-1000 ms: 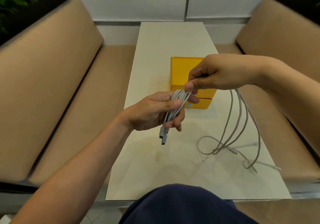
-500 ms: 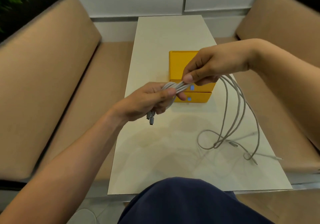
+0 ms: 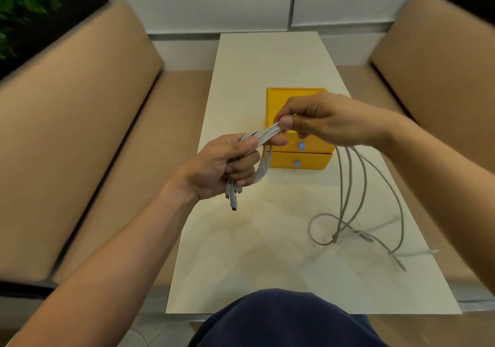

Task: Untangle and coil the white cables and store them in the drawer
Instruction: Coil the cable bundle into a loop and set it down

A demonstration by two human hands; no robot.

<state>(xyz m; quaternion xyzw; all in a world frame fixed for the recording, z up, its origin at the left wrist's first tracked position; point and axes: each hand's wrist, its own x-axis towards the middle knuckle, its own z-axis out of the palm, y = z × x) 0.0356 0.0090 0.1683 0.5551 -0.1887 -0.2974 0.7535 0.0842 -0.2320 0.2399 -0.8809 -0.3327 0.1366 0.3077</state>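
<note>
Several white cables [image 3: 267, 136] run as one bundle between my two hands above the table. My left hand [image 3: 222, 167] is closed around the bundle, with a loop curling under its fingers and the plug ends [image 3: 232, 196] hanging below. My right hand [image 3: 321, 119] pinches the bundle between thumb and fingers. From it the loose cable lengths [image 3: 348, 186] drop to the table and end in a tangle [image 3: 356, 232] at the right. Behind my hands stands a yellow drawer box [image 3: 308, 159] with two shut drawers, each with a small blue knob.
The long white table [image 3: 267, 60] runs away from me between two tan benches [image 3: 75, 132]. A white wall stands at its far end. My dark blue knee [image 3: 281, 320] is at the near table edge.
A loop of the bundle has formed under my left hand's fingers, and the plug ends hang lower below that hand. My right hand has stayed pinched on the bundle just to its right.
</note>
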